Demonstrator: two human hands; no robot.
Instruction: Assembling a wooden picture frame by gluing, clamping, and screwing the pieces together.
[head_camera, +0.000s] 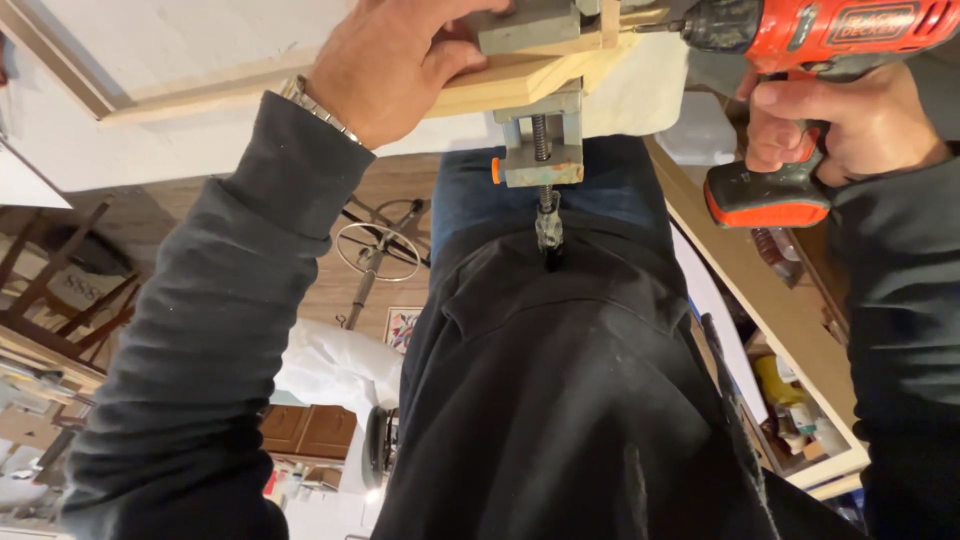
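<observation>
My left hand (395, 60) presses flat on a light wooden board (480, 90) at the top of the view, next to a grey metal clamp (540, 150) that pins the board to the white bench edge (200, 140). The clamp's screw hangs down over my dark sweatshirt. My right hand (850, 125) grips the handle of an orange and black cordless drill (800, 60), whose chuck points left at the wood beside the clamp jaw. A wristwatch (315, 105) shows at my left cuff.
A long wooden plank (760, 290) runs diagonally down the right side, with shelves of small containers (790, 410) beyond it. On the left stand wooden chairs (60, 290), a round wire frame on a stand (378, 250) and a white covered object (335, 365).
</observation>
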